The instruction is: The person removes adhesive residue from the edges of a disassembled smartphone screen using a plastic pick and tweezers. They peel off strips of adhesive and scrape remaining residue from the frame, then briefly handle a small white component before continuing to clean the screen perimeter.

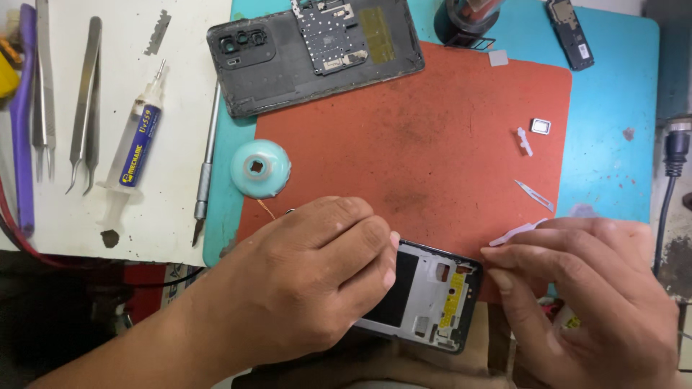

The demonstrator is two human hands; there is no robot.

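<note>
Here, left hand (pixel 310 281) clamped on phone frame (pixel 432 295); right hand (pixel 584 295) beside it, pinching white strip (pixel 515 232).

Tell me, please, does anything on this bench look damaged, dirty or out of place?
The red mat is smudged with dark grime. A dark blob stains the white sheet below the syringe. A loose blade lies bare beside small white parts.

Phone frame (pixel 432 295) lies between left hand (pixel 317 281) and right hand (pixel 584 295).
</note>
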